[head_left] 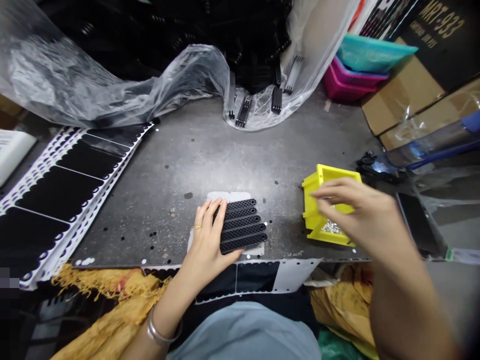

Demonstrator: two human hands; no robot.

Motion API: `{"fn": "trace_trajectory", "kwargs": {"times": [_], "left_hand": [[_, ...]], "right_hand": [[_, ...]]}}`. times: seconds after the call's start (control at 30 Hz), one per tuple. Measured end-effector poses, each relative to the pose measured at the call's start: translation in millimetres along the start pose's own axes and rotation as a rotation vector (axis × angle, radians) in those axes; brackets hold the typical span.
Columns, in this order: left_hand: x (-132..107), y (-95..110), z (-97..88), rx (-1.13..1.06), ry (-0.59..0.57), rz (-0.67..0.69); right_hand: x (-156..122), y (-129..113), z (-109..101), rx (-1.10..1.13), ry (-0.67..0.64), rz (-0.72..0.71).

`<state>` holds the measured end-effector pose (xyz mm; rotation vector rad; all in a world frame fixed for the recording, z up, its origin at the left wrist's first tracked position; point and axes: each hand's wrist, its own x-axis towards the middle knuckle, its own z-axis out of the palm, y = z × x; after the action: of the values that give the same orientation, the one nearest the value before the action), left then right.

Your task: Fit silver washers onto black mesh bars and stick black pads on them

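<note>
Several black textured plastic strips (243,222) lie side by side on a pale sheet (257,249) near the table's front edge. My left hand (210,230) grips their left ends, fingers over the top and thumb along the near side, hiding part of them. A ring and a bangle are on that hand and wrist. On the right, my right hand (356,210) is over a yellow bin (313,200), blurred by motion with its fingers bent. Small shiny metal pieces (331,227) lie in the bin. Whether the fingers hold one is not visible.
Clear plastic sheeting (195,65) with black parts (243,111) fills the back of the grey table (180,150). Black-and-white printed sheets (75,170) lie left. Pink baskets (341,82), a cardboard box (405,87) and a dark phone-like slab (420,220) are at the right.
</note>
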<state>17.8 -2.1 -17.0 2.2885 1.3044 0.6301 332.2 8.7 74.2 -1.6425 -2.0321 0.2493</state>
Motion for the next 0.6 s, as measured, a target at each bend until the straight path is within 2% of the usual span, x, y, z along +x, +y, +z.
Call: {"fn": "trace_trajectory", "kwargs": {"times": [0.07,0.13,0.2,0.23,0.3,0.43,0.5,0.6], "left_hand": [[-2.1,0.3,-3.0,0.002,-0.024,-0.014],[-5.4,-0.3,-6.2,0.010,-0.027,-0.037],[-9.4,-1.6,-7.6,0.027,-0.026,-0.058],[-11.4,-2.2,-7.5,0.037,-0.032,-0.064],[-14.6,-3.0,-6.2,0.060,-0.055,-0.071],[-16.4,-3.4,-8.7,0.076,-0.055,-0.067],[-14.6,-5.8,-15.6,0.054,-0.032,-0.054],[-7.1,-13.1,-29.4,0.059,0.084,-0.014]], "right_hand": [[7.2,-40.3,36.8,0.144,-0.142,-0.161],[8.7,-69.6,78.9,0.251,-0.258,-0.304],[3.0,-83.3,110.3,0.229,-0.248,-0.358],[-1.8,-84.8,119.2,0.221,-0.225,-0.375],[-12.2,-80.7,124.2,0.250,-0.156,-0.384],[-23.8,-67.9,111.1,0.317,-0.065,-0.281],[-23.4,-65.4,104.6,0.307,-0.102,-0.259],[-17.4,-61.2,95.7,0.303,-0.184,-0.267]]}}
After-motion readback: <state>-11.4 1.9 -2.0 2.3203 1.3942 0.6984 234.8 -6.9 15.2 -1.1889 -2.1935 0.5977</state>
